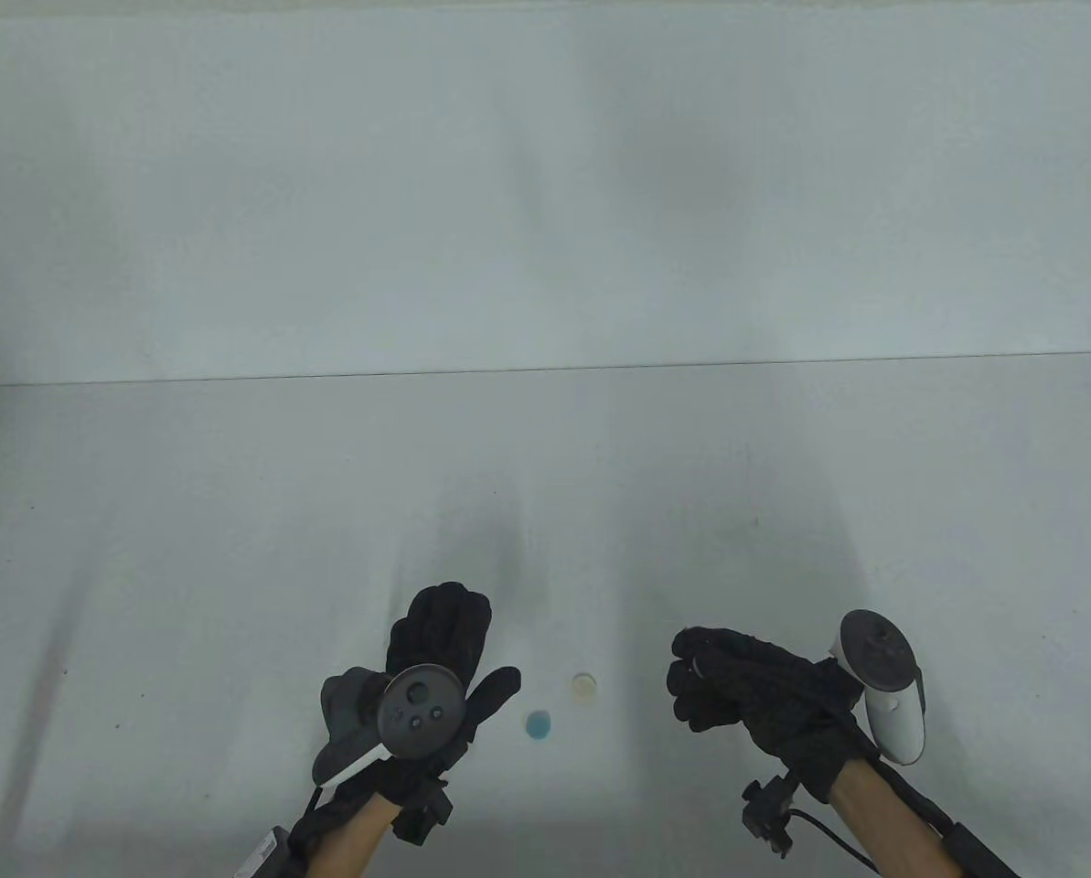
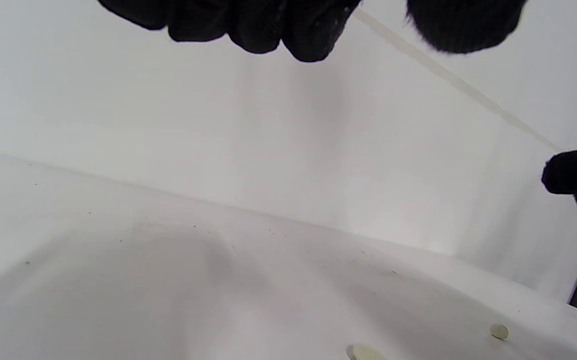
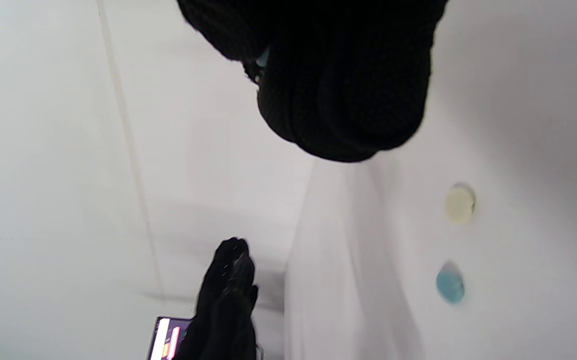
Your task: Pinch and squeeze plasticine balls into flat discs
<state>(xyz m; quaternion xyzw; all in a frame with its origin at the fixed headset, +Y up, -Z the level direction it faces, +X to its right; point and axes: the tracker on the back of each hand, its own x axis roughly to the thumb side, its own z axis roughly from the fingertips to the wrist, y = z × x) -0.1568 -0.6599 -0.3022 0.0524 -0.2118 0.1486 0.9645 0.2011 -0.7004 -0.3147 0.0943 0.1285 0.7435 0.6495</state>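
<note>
A flat blue disc (image 1: 539,724) and a flat cream disc (image 1: 584,681) lie on the white table between my hands; both also show in the right wrist view, blue (image 3: 450,284) and cream (image 3: 460,202). My left hand (image 1: 483,637) hovers left of the discs with its fingers stretched forward and thumb spread, holding nothing; in its wrist view (image 2: 388,30) fingertips and thumb stand apart. My right hand (image 1: 691,679) is curled into a fist right of the discs. In the right wrist view (image 3: 338,100) a light blue sliver (image 3: 264,55), apparently plasticine, shows between its curled fingers.
The white table (image 1: 234,549) ends at a back edge (image 1: 545,369) against a white wall. Two pale discs (image 2: 366,352) (image 2: 499,331) lie at the bottom of the left wrist view. A lit screen (image 3: 168,340) sits by my left wrist.
</note>
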